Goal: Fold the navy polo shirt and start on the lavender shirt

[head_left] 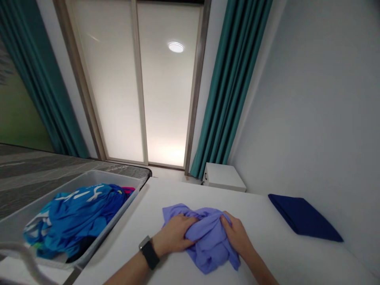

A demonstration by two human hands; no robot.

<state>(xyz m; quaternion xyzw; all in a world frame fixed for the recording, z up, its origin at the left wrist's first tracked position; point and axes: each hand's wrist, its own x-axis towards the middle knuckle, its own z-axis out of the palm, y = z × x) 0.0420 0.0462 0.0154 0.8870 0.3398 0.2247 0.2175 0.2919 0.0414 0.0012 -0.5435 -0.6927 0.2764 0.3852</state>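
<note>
Step in hand looks like handling/sorting out a bunched purple cloth point(208, 241), probably a garment, type unclear, lying crumpled on the white worktop point(124, 237) in front of the wearer, both hands on it. Not flat, not folded. Next move, my guess: needs an edge or corner found, then the grip eased so the fabric can be drawn out and laid flat. Left hand point(176, 233), watch point(149, 252) on its wrist: fingers lie over the cloth's left part, thumb set apart from the index, fabric in the gap; can't tell if it's actually pinching or only pressing down. Right hand point(236, 233): thumb on top at the cloth's upper right edge, fingers mostly hidden round the far side, grip looks closed on a fold there. Blue clothes point(80, 213) heaped in a pale bin point(118, 178) at left, well apart from the hands; flat navy item point(305, 217), seemingly folded fabric, at right near the wall, touched by neither hand.
</note>
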